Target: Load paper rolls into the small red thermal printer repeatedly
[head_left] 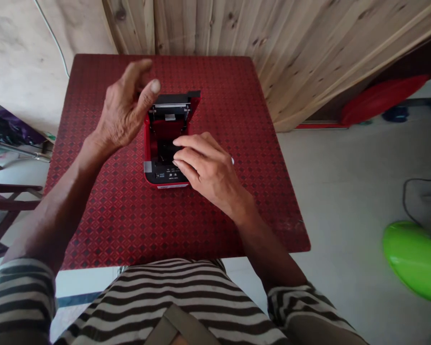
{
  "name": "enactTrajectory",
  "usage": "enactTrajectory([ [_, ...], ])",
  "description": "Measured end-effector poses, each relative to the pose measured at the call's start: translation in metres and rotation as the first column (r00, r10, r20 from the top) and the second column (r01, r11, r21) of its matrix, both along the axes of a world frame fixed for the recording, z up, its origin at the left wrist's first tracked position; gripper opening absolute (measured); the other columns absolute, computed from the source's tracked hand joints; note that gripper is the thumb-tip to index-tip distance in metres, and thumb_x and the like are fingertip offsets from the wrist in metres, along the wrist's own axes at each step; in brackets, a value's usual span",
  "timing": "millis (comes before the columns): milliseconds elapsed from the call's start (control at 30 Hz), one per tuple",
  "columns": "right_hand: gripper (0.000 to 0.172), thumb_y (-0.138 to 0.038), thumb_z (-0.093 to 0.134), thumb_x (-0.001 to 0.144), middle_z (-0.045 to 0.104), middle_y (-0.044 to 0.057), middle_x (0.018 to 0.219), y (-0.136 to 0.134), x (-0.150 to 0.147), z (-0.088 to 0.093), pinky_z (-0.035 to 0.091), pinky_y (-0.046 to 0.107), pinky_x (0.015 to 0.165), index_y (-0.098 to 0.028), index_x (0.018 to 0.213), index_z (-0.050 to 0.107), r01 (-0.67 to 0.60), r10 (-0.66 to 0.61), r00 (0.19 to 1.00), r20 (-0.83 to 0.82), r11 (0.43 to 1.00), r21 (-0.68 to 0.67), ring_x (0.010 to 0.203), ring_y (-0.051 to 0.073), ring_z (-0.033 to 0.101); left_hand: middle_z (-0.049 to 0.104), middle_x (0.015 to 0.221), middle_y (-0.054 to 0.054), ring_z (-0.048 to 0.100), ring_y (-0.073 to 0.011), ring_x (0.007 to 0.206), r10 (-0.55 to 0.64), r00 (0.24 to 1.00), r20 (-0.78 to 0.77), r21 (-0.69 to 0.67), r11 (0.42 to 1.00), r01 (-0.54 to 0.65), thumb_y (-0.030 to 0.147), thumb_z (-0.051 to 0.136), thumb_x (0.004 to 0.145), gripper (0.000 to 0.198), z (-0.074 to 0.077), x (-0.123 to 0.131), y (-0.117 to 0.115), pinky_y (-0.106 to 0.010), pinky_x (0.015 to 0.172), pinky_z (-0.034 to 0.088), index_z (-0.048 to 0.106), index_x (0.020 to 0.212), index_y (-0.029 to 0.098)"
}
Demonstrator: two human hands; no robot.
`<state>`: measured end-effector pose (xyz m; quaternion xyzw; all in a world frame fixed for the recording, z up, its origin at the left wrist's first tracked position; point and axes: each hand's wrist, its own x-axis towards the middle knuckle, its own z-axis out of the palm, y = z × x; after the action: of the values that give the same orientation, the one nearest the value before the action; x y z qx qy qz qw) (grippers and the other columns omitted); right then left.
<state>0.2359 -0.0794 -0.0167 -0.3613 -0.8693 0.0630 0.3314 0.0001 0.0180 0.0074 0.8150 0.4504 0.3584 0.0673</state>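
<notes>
A small red and black printer [165, 143] sits in the middle of a red patterned table [129, 215], its lid tipped open toward the back. My left hand [124, 108] hovers beside and above the left side of the open lid, fingers loosely curled and apart, holding nothing. My right hand [204, 165] rests on the printer's front right part, fingers bent down over the open compartment and the button panel. Something small and white shows at the hand's far edge; I cannot make out what it is.
A wooden plank wall [273, 48] stands behind the table. A chair frame [3, 206] is at the left. A green rounded object [413, 258] lies on the floor at right, and a red item [377, 98] rests by the wall.
</notes>
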Motion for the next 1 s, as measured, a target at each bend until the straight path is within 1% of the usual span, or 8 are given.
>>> enactTrajectory([
  [100, 0.021, -0.012, 0.057, 0.109, 0.079, 0.005, 0.103, -0.006, 0.000, -0.008, 0.053, 0.038, 0.083, -0.020, 0.098, 0.074, 0.007, -0.017, 0.998, 0.062, 0.988, 0.154, 0.092, 0.021, 0.066, 0.079, 0.119, -0.009, 0.074, -0.0197, 0.111, -0.058, 0.998, -0.004, -0.023, 0.998, 0.058, 0.069, 0.032, 0.113, 0.066, -0.009, 0.003, -0.016, -0.038, 0.101, 0.059, 0.071, 0.134, 0.020],
  [200, 0.025, -0.008, 0.055, 0.109, 0.075, 0.002, 0.091, -0.011, -0.002, -0.014, 0.048, 0.036, 0.075, -0.022, 0.102, 0.074, 0.045, -0.078, 0.991, 0.107, 0.957, 0.285, 0.085, 0.019, 0.062, 0.079, 0.120, -0.006, 0.074, -0.0182, 0.113, -0.132, 0.991, 0.039, -0.019, 0.991, 0.133, 0.053, 0.034, 0.117, 0.051, -0.013, 0.002, -0.045, -0.037, 0.102, 0.059, 0.073, 0.131, 0.024],
  [300, 0.026, -0.009, 0.053, 0.110, 0.071, 0.001, 0.088, -0.014, -0.002, -0.018, 0.048, 0.036, 0.075, -0.023, 0.104, 0.074, 0.045, -0.082, 0.990, 0.111, 0.954, 0.298, 0.084, 0.018, 0.061, 0.077, 0.129, -0.010, 0.073, -0.0203, 0.123, -0.195, 0.978, 0.067, -0.014, 0.980, 0.197, 0.044, 0.040, 0.117, 0.044, -0.021, -0.001, -0.068, -0.040, 0.109, 0.059, 0.073, 0.132, 0.021],
  [433, 0.024, -0.010, 0.053, 0.110, 0.069, 0.001, 0.087, -0.015, -0.002, -0.021, 0.048, 0.037, 0.074, -0.023, 0.104, 0.073, 0.031, -0.070, 0.988, 0.134, 0.960, 0.277, 0.085, 0.018, 0.061, 0.074, 0.137, -0.011, 0.070, -0.0226, 0.129, -0.206, 0.979, 0.012, 0.002, 0.979, 0.206, 0.041, 0.043, 0.116, 0.040, -0.042, -0.005, -0.082, -0.045, 0.115, 0.056, 0.074, 0.133, 0.021],
  [600, 0.022, -0.010, 0.054, 0.110, 0.072, 0.003, 0.095, -0.015, -0.003, -0.023, 0.051, 0.037, 0.077, -0.023, 0.106, 0.072, 0.026, -0.062, 0.989, 0.134, 0.966, 0.259, 0.088, 0.019, 0.063, 0.070, 0.141, -0.013, 0.066, -0.0274, 0.136, -0.245, 0.969, 0.000, 0.015, 0.969, 0.245, 0.054, 0.041, 0.114, 0.051, -0.057, -0.010, -0.085, -0.048, 0.120, 0.052, 0.072, 0.137, 0.022],
  [767, 0.021, -0.011, 0.054, 0.110, 0.074, 0.004, 0.095, -0.015, -0.005, -0.026, 0.053, 0.038, 0.076, -0.022, 0.107, 0.071, 0.025, -0.056, 0.992, 0.113, 0.966, 0.256, 0.089, 0.020, 0.064, 0.066, 0.146, -0.013, 0.062, -0.0314, 0.142, -0.289, 0.957, 0.021, -0.046, 0.956, 0.290, 0.078, 0.037, 0.106, 0.071, -0.055, -0.013, -0.087, -0.054, 0.125, 0.048, 0.069, 0.143, 0.026],
  [900, 0.016, -0.015, 0.057, 0.110, 0.076, 0.005, 0.097, -0.015, -0.005, -0.026, 0.057, 0.038, 0.079, -0.020, 0.105, 0.071, 0.066, -0.081, 0.996, 0.046, 0.961, 0.267, 0.089, 0.021, 0.066, 0.065, 0.148, -0.014, 0.061, -0.0333, 0.143, -0.294, 0.956, 0.017, -0.028, 0.955, 0.295, 0.084, 0.041, 0.102, 0.077, -0.056, -0.013, -0.088, -0.057, 0.126, 0.047, 0.067, 0.145, 0.026],
  [1000, 0.011, -0.022, 0.062, 0.109, 0.078, 0.009, 0.105, -0.015, -0.002, -0.026, 0.061, 0.040, 0.086, -0.019, 0.114, 0.071, 0.101, -0.090, 0.994, -0.056, 0.962, 0.254, 0.093, 0.023, 0.068, 0.064, 0.148, -0.015, 0.060, -0.0347, 0.143, -0.291, 0.957, 0.005, -0.028, 0.956, 0.291, 0.086, 0.045, 0.100, 0.078, -0.059, -0.014, -0.088, -0.059, 0.126, 0.046, 0.066, 0.146, 0.027],
])
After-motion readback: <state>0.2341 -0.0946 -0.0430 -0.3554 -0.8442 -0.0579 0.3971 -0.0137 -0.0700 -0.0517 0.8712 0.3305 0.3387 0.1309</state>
